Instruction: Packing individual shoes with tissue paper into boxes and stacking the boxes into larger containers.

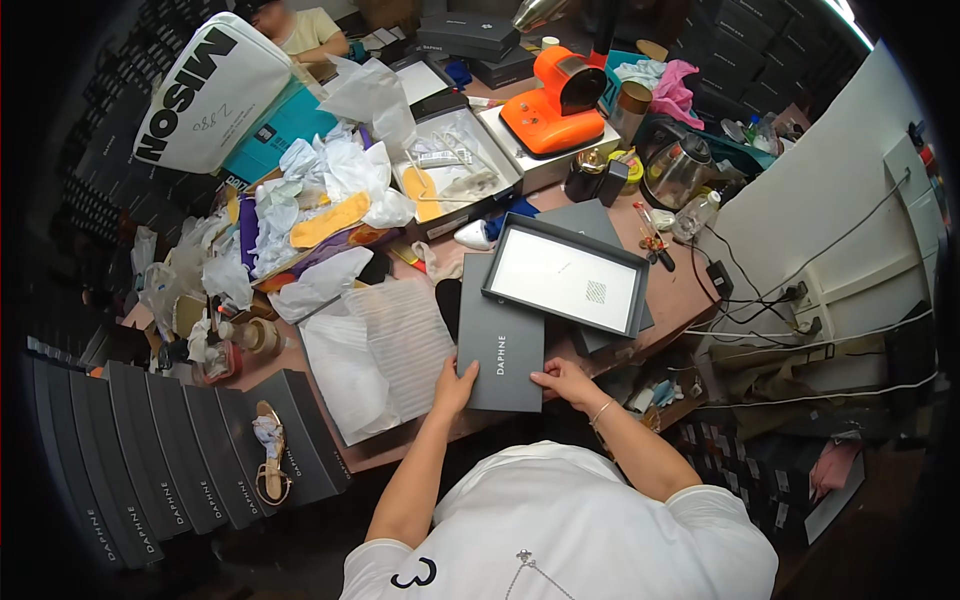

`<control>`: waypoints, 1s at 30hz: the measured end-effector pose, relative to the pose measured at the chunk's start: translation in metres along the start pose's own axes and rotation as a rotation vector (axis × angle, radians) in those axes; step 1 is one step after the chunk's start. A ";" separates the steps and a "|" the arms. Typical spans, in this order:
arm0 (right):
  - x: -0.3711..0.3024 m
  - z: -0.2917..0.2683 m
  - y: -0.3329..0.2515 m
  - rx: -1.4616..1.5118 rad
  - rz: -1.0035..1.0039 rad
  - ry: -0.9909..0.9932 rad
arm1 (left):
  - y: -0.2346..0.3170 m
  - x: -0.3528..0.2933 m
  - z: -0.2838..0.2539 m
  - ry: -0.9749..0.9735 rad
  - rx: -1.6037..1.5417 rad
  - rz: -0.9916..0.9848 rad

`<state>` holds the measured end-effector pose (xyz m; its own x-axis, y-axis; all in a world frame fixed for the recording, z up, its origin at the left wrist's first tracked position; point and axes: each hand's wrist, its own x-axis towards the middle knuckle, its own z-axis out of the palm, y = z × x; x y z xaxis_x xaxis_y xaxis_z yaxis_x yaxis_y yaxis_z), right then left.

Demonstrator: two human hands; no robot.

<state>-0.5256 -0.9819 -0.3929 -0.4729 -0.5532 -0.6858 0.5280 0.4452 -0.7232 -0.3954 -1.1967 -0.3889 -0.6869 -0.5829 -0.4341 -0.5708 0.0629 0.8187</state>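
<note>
My left hand [456, 384] grips the left edge of a dark grey shoebox [492, 352] near its front corner, thumb on top. On the opposite edge my right hand [565, 384] pinches the same box, with a bracelet on that wrist. The shoebox lies flat at the table's front, its lid side up. An upturned dark box lid [565, 275] with a white inside overlaps its far right part. Left of the box are sheets of white wrapping paper [375, 365] and a ribbed translucent sheet. My fingers under the box edges are partly hidden.
A gold sandal [270, 455] rests on upright shoeboxes [190, 455] at the left. Beyond lie a box heaped with crumpled paper [325, 190], an open tray with tools [450, 165] and an orange machine [560, 105]. Cables [760, 300] hang at the right. Another person [310, 35] sits far left.
</note>
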 end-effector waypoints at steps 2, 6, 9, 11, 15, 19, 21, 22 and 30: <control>-0.007 0.001 0.000 0.043 0.061 -0.077 | -0.003 -0.017 -0.009 0.003 -0.146 -0.047; -0.024 0.014 -0.008 0.065 0.111 -0.208 | -0.017 -0.041 -0.024 0.113 -0.538 -0.157; -0.027 0.024 -0.013 0.082 0.105 -0.234 | -0.023 -0.049 -0.053 -0.133 -0.442 -0.356; -0.023 0.024 -0.011 0.014 0.094 -0.215 | -0.035 -0.059 -0.055 -0.132 -0.472 -0.372; -0.028 0.038 -0.037 0.049 -0.056 -0.154 | -0.028 -0.079 -0.051 -0.017 -0.753 -0.301; -0.036 0.052 -0.054 -0.005 -0.095 -0.159 | -0.031 -0.086 -0.068 -0.038 -0.509 -0.294; -0.039 0.054 -0.062 -0.058 -0.013 -0.189 | -0.035 -0.092 -0.072 -0.047 -0.564 -0.316; -0.039 0.055 -0.063 -0.038 -0.004 -0.194 | -0.038 -0.094 -0.073 -0.057 -0.602 -0.318; -0.039 0.043 -0.075 -0.080 -0.040 -0.277 | -0.035 -0.100 -0.066 -0.110 -0.911 -0.196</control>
<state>-0.5164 -1.0244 -0.3083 -0.2757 -0.7379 -0.6160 0.4500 0.4672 -0.7610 -0.2774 -1.1941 -0.3497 -0.6809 -0.4332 -0.5906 -0.1408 -0.7138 0.6860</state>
